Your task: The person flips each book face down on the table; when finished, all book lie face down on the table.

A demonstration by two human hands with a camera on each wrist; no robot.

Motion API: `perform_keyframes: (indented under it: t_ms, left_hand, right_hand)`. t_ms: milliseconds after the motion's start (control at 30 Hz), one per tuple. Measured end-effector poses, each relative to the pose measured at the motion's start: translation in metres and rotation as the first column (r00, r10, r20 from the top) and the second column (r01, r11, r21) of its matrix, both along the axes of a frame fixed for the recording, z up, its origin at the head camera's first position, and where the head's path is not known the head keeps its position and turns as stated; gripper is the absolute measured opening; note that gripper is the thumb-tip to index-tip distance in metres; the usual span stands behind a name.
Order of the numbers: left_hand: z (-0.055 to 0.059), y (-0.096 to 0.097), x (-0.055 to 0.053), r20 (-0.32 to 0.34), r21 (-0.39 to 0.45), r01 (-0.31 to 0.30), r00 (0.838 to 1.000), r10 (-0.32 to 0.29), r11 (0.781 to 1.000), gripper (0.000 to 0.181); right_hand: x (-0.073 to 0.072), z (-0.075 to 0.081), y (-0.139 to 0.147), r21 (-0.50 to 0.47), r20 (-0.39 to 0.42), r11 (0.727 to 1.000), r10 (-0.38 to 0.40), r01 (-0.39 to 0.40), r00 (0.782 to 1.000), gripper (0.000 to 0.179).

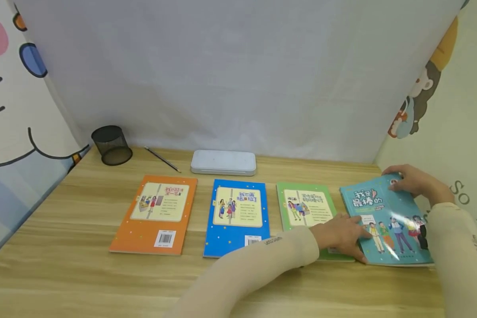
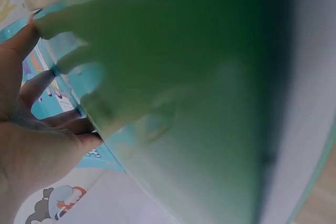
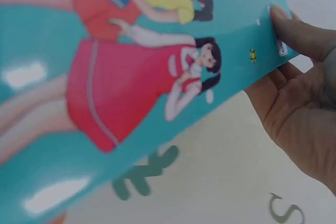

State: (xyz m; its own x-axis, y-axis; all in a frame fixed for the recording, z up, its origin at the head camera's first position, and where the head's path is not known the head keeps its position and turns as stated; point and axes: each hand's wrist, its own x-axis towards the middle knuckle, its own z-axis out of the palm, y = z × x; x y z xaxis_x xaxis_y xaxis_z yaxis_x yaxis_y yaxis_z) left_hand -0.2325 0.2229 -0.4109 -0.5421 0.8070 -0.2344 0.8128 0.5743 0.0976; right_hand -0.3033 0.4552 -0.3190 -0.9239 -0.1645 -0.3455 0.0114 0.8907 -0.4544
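Observation:
My right hand (image 1: pixel 417 183) grips a teal book (image 1: pixel 385 216) by its upper right corner, thumb on the cover and fingers beneath, as the right wrist view shows. The book lies at a slant on the table's right side, front cover up. Across its left edge, the spread fingers of my left hand (image 1: pixel 339 232) touch the book near the lower corner. Partly under that hand and sleeve is a green book (image 1: pixel 308 207), back cover up. In the left wrist view a glossy green surface (image 2: pixel 184 77), blurred and close, mirrors the fingers.
A blue book (image 1: pixel 238 216) and an orange book (image 1: pixel 153 221) lie to the left, back covers up. Behind them are a pale pencil case (image 1: pixel 223 162), a pencil (image 1: pixel 162 159) and a black mesh pen holder (image 1: pixel 112 145). A white curtain (image 1: pixel 230 79) backs the table.

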Motion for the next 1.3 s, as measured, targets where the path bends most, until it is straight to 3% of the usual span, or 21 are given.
perform_keyframes:
  t_ms: [267,467,567,767,967,1167,1300]
  left_hand:
    - [0.001,-0.006,-0.005,0.075,0.109,-0.014,0.997,0.006,0.994,0.075]
    - [0.006,-0.014,-0.005,0.143,0.202,-0.079,0.988,0.050,0.976,0.080]
    - [0.004,-0.018,-0.009,0.169,0.297,-0.105,0.984,0.057,0.949,0.080]
    - [0.000,-0.027,-0.016,0.216,0.475,-0.164,0.974,0.066,0.865,0.078]
    - [0.003,-0.034,-0.018,0.149,0.534,-0.179,0.982,0.116,0.826,0.081]
    - [0.011,-0.041,-0.020,0.020,0.619,-0.120,0.990,0.137,0.776,0.088]
    - [0.014,-0.049,-0.020,-0.048,0.657,-0.095,0.985,0.167,0.748,0.101]
  right_hand:
    - [0.002,0.023,-0.010,0.031,-0.052,0.999,0.021,-0.019,0.998,0.043]
    - [0.003,0.041,-0.017,0.039,-0.115,0.999,0.029,-0.024,0.993,0.044]
    - [0.006,0.049,-0.019,0.023,-0.155,1.000,0.022,-0.019,0.988,0.045]
    - [0.011,0.060,-0.026,-0.031,-0.219,0.999,-0.015,0.008,0.976,0.049]
    - [0.013,0.070,-0.029,-0.059,-0.264,0.996,-0.075,0.062,0.962,0.053]
    - [0.015,0.082,-0.031,-0.098,-0.320,0.990,-0.130,0.104,0.938,0.052]
    - [0.017,0.085,-0.035,-0.154,-0.353,0.981,-0.169,0.121,0.920,0.051]
